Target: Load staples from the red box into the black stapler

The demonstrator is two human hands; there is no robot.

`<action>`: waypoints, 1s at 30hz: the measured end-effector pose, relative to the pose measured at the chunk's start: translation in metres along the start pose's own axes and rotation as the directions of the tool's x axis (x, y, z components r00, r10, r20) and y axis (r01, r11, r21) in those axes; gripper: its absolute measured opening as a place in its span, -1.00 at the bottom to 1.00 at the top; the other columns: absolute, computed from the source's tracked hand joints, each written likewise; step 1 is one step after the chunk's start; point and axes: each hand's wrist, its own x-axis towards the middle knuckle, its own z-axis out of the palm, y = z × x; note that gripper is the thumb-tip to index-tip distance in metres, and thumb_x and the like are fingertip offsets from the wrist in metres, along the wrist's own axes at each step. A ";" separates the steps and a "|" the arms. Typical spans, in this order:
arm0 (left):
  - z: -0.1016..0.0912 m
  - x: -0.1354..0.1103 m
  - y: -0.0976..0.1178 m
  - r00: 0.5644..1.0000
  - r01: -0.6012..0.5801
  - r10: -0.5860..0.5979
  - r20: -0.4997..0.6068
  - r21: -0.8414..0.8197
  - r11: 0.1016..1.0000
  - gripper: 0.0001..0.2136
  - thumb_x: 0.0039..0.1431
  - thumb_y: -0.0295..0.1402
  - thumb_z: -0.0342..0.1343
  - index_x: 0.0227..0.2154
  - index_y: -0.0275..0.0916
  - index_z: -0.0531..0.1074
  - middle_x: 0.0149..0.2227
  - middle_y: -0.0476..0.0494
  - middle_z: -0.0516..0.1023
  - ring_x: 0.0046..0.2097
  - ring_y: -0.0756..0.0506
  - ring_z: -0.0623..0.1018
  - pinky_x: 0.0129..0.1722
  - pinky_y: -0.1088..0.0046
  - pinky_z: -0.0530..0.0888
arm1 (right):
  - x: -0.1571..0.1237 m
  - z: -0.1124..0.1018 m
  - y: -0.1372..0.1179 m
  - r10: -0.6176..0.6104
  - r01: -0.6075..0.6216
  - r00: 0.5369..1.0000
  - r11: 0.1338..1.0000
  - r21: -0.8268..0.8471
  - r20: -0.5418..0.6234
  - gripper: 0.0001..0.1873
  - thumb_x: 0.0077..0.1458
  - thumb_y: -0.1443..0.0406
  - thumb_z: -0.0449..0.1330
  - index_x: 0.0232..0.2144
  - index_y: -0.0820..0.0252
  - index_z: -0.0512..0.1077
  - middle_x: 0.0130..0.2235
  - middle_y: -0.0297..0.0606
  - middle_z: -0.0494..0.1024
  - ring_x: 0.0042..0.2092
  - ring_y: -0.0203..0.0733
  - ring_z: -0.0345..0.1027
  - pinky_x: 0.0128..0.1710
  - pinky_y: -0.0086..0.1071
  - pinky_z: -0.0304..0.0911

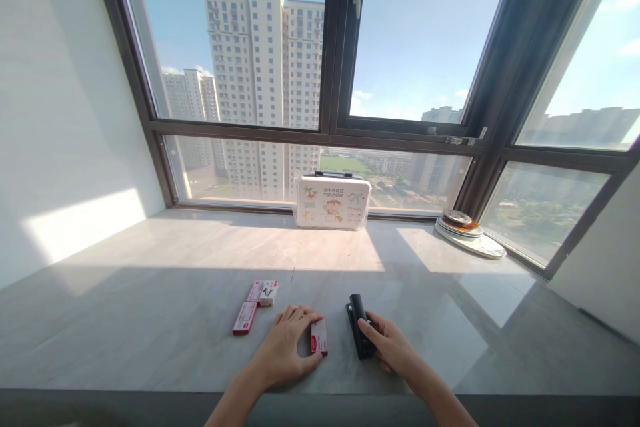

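Right hand holds stapler, lengthwise toward window.

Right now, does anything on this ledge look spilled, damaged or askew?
Nothing looks spilled or damaged. Only the dish stack by the window corner seems askew: upper pieces sit off-centre on the bottom plate.

The single head-worn camera looks from above the near edge of the tabletop, facing forward and down. The left hand and right hand occupy the lower centre at close range; the window frame spans the far side.
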 end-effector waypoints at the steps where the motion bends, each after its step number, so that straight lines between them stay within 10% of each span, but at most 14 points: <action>1: 0.002 0.000 0.001 1.000 -0.007 0.008 0.011 -0.019 1.000 -0.43 0.01 -0.15 0.28 0.14 0.05 0.38 0.14 -0.09 0.43 0.15 -0.27 0.36 0.18 0.19 0.25 | -0.001 0.010 0.001 -0.007 0.007 1.000 1.000 0.008 -0.003 -0.24 0.10 -0.26 0.11 0.11 0.13 0.39 -0.56 -0.49 0.22 -0.65 -0.40 -0.08 -0.67 -0.46 -0.02; 8: 0.015 0.005 0.011 1.000 -0.004 0.005 0.002 -0.096 0.995 -0.21 -0.04 -0.08 0.36 0.29 0.10 0.22 0.14 -0.08 0.46 0.15 -0.25 0.39 0.19 0.21 0.29 | 0.007 0.051 -0.003 -0.210 0.207 0.968 0.978 -0.035 -0.139 -0.26 0.13 -0.23 0.10 0.05 0.22 0.48 -0.46 -0.31 0.39 -0.38 -0.15 0.30 -0.37 -0.34 0.27; 11: 0.004 -0.005 -0.008 0.982 -0.012 -0.006 -0.190 -0.093 0.996 -0.51 0.27 -0.11 0.10 0.24 0.04 0.30 0.17 -0.09 0.44 0.19 -0.20 0.37 0.23 0.23 0.27 | 0.004 0.048 0.002 -0.151 0.144 0.956 0.988 -0.047 -0.252 -0.19 0.14 -0.25 0.05 0.14 0.23 0.41 -0.48 -0.33 0.34 -0.41 -0.15 0.26 -0.42 -0.35 0.21; 16: -0.027 -0.050 -0.077 0.786 0.363 -0.253 -0.564 0.090 0.927 -0.67 0.33 -0.32 -0.13 0.01 -0.05 0.47 0.06 -0.13 0.49 0.10 -0.26 0.42 0.15 0.07 0.32 | -0.003 0.044 0.012 -0.174 0.160 0.948 0.984 -0.072 -0.267 -0.25 0.18 -0.19 0.07 0.15 0.25 0.37 -0.45 -0.37 0.26 -0.42 -0.20 0.18 -0.44 -0.38 0.14; 21: -0.033 -0.085 -0.103 0.900 0.281 -0.202 -0.386 0.159 0.946 -0.73 0.19 -0.30 0.08 -0.05 0.01 0.47 0.26 -0.04 0.34 0.26 -0.28 0.30 0.22 0.06 0.30 | -0.001 0.043 0.018 -0.179 0.158 0.958 0.981 -0.110 -0.224 -0.31 0.17 -0.16 0.12 0.12 0.22 0.39 -0.39 -0.33 0.33 -0.34 -0.16 0.29 -0.35 -0.36 0.23; 30: -0.020 -0.045 -0.022 0.981 0.069 -0.089 -0.172 -0.118 0.991 -0.63 0.03 -0.38 0.22 -0.05 -0.06 0.41 0.04 -0.08 0.50 0.13 -0.20 0.44 0.18 0.27 0.35 | 0.002 0.045 0.022 -0.165 0.148 0.974 0.982 -0.115 -0.157 -0.35 0.16 -0.16 0.14 0.04 0.22 0.47 -0.38 -0.30 0.45 -0.33 -0.13 0.37 -0.34 -0.35 0.25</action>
